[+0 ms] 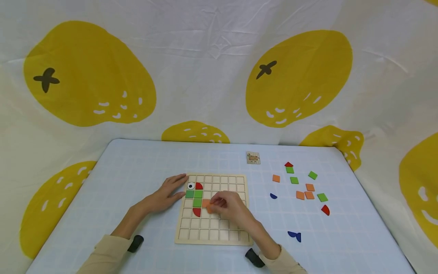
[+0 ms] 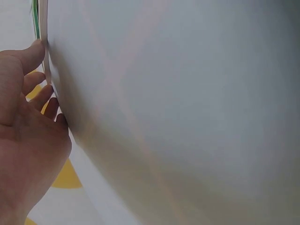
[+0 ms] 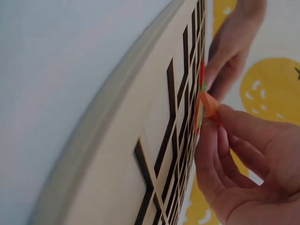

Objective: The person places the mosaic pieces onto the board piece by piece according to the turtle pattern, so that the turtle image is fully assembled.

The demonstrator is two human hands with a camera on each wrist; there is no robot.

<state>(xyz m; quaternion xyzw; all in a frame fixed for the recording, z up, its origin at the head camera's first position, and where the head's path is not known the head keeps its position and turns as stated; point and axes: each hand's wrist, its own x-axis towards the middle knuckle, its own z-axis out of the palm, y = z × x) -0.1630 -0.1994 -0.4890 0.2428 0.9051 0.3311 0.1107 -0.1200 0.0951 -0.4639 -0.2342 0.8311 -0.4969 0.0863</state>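
Note:
A wooden grid board (image 1: pixel 219 236) lies on the light blue table, also seen edge-on as the wooden grid board (image 3: pixel 154 140). On it sit a white eye piece (image 1: pixel 191 185), red quarter pieces (image 1: pixel 199 186) and green squares (image 1: pixel 197 198). My right hand (image 1: pixel 228 206) pinches an orange square (image 1: pixel 207 204) against the board beside the green squares; the orange square (image 3: pixel 209 106) shows between my fingertips in the right wrist view. My left hand (image 1: pixel 167 194) rests flat with straight fingers at the board's left edge, and the left hand (image 2: pixel 28 126) touches that edge in the left wrist view.
Loose pieces lie right of the board: orange squares (image 1: pixel 305 194), green squares (image 1: pixel 294 180), a red triangle (image 1: pixel 288 164), a red quarter (image 1: pixel 325 209) and blue pieces (image 1: pixel 295 235). A small pattern card (image 1: pixel 253 157) lies behind. A lemon-print cloth hangs at the back.

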